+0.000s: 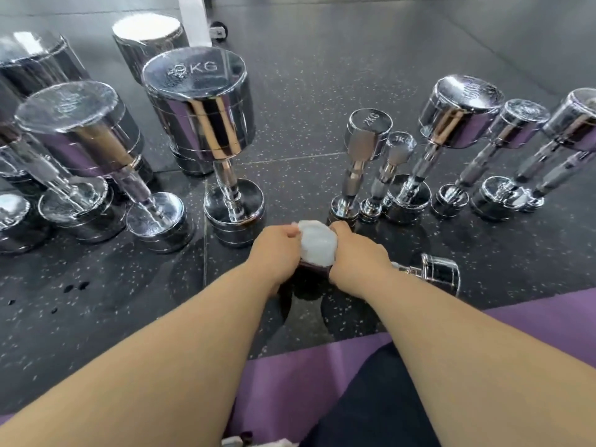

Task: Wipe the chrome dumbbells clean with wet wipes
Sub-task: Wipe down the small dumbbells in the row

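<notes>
A small chrome dumbbell (441, 271) lies on its side on the black speckled floor just in front of me. Its far head points right, and its near head (314, 270) sits between my hands under a white wet wipe (317, 242). My left hand (276, 250) pinches the wipe's left edge against that head. My right hand (358, 253) is curled round the dumbbell beside the wipe and hides most of the handle.
Several large chrome dumbbells (200, 101) stand on end at the left. Smaller ones, among them a 2 KG dumbbell (366, 137), stand in a row at the right. A purple mat (548, 317) lies under me. Dark wet drops (75, 287) spot the floor on the left. A white post with a caster (219, 29) stands at the back.
</notes>
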A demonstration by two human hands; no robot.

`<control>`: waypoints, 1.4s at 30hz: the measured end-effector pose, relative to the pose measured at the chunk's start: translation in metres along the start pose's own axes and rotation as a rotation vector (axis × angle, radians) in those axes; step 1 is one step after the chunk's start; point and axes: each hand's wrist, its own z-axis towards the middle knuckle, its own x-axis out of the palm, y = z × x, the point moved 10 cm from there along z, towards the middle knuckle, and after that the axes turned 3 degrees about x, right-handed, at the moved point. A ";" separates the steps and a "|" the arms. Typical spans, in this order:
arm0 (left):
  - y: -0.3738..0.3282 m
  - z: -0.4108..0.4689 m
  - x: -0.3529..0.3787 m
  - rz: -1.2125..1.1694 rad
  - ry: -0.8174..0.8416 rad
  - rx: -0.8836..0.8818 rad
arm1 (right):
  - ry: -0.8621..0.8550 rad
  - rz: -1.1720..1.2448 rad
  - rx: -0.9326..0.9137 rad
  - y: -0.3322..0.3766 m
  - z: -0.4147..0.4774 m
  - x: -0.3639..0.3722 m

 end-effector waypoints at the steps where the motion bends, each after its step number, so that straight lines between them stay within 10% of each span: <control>1: 0.004 -0.005 0.001 0.065 0.011 -0.026 | 0.029 0.014 -0.005 0.001 0.000 0.001; 7: -0.025 -0.018 -0.017 0.157 -0.156 0.111 | 0.092 0.118 -0.016 -0.001 -0.001 -0.001; 13: 0.007 0.002 0.026 -0.382 0.099 -0.148 | 0.073 0.101 -0.013 0.001 0.000 0.001; 18: 0.028 -0.005 0.010 -0.087 0.076 -0.055 | 0.072 0.090 -0.005 0.002 0.005 -0.003; 23: -0.018 0.000 -0.002 -0.327 -0.023 0.095 | 0.033 0.089 -0.012 -0.002 0.010 -0.008; 42: 0.008 0.013 0.031 -0.347 0.079 -0.142 | 0.017 -0.055 0.182 -0.021 0.016 -0.005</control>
